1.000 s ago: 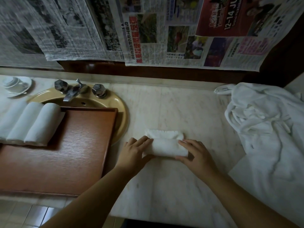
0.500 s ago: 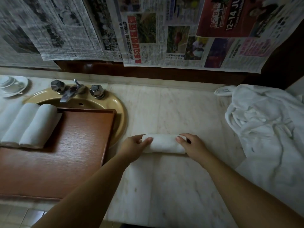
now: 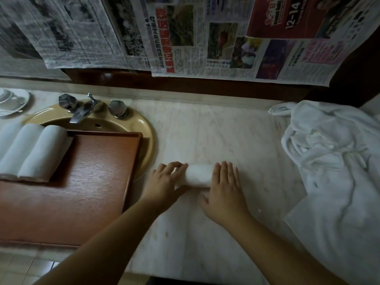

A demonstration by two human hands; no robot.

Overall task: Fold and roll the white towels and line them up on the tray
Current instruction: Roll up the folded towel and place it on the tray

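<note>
So there's a rolled white towel (image 3: 198, 175) lying sideways on the marble bench (image 3: 205, 233), pretty much dead centre of the view, just off the right edge of the tray. Left hand (image 3: 164, 183) is on the roll's left end, at about 9 o'clock from it, fingers curved over the top of the end and touching it. Grip there looks like a loose cupping hold on the towel, not a tight squeeze. Right hand (image 3: 225, 192) lies flat over the right end, at about 3 o'clock, fingers straight and side by side, pointing toward 12 o'clock, palm pressing down on the roll and the bench. So that one is open and flat, not wrapped round anything.

The wooden tray (image 3: 82, 192) sits to the left, around 9 o'clock from the roll, its far edge resting over the yellowish sink (image 3: 144, 128). On its far left end, three rolled towels (image 3: 28, 151) lie side by side, touching each other, running roughly 1 o'clock to 7 o'clock; the leftmost is cut off by the frame edge.

The tap (image 3: 82, 112) with two knobs sits at the back of the sink at about 10 o'clock. A cup and saucer (image 3: 10, 101) stands far left near the wall. Over on the right, from 2 to 4 o'clock, a heap of white cloth (image 3: 333, 161) lies crumpled on the bench, well apart from the hands. Newspaper sheets (image 3: 185, 33) hang across the wall at 12 o'clock.
</note>
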